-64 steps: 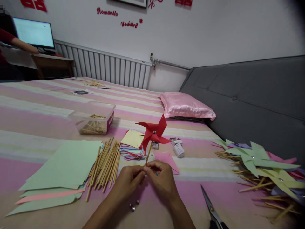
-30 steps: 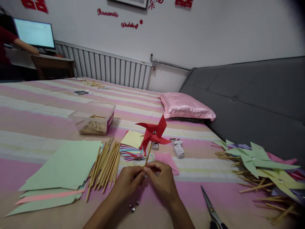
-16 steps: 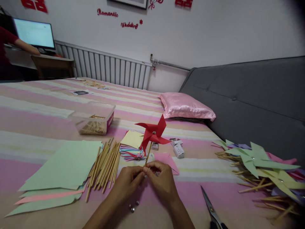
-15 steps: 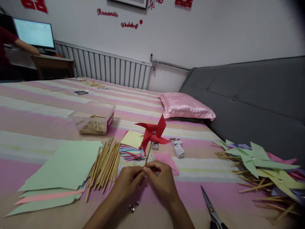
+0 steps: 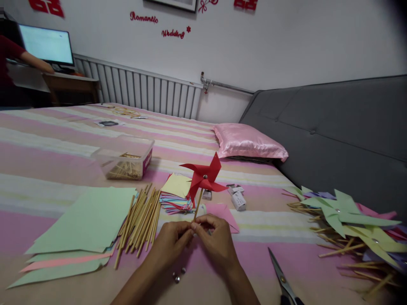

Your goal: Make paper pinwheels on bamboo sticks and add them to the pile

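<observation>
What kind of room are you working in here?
Likely a home bedroom used for craft work: a striped bed with a pink pillow and grey headboard, and a wall radiator.

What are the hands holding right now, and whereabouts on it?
Both the left hand and right hand pinch the red pinwheel by the lower end of its wooden stick, holding it upright above the bed.

The pinwheel [image 5: 203, 178] is bright red on a pale wooden stick [image 5: 198, 206]. The bed [image 5: 63, 144] wears pink, cream and peach stripes. Large paper sheets [image 5: 85, 220] are mint green, the pillow [image 5: 248, 142] glossy pink, the headboard [image 5: 333, 127] dark grey.
</observation>
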`<state>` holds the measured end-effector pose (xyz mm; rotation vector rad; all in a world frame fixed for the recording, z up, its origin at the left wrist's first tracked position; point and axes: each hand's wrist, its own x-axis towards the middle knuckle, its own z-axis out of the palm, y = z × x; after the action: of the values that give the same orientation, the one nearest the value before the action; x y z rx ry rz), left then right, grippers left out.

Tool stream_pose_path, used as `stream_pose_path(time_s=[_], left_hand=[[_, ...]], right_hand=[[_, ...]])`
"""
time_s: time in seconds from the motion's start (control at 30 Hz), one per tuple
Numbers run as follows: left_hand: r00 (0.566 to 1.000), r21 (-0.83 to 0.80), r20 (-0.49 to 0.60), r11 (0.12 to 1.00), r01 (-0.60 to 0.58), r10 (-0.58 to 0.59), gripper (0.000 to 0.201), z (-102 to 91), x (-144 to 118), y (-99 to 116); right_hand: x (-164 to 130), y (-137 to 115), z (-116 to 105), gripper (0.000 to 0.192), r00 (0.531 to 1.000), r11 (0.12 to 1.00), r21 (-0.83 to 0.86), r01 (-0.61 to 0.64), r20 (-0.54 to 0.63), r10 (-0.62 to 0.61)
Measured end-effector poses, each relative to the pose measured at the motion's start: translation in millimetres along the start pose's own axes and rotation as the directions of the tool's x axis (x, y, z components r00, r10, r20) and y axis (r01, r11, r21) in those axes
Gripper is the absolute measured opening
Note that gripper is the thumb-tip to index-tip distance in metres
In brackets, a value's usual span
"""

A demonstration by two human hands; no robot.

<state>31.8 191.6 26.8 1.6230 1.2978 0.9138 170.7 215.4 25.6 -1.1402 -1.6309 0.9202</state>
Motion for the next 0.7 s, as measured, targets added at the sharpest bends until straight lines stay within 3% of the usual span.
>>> stream_pose_path(time_s=[0.7], left_hand=[[0.999,-0.011,-0.033,1.000,-0.025,0.024,0.033,1.2,1.4,3.4]], right_hand=[[-1.2,-5.5,-6.1,0.011,1.000,0.999,-0.028,0.030,-0.004,-0.030]])
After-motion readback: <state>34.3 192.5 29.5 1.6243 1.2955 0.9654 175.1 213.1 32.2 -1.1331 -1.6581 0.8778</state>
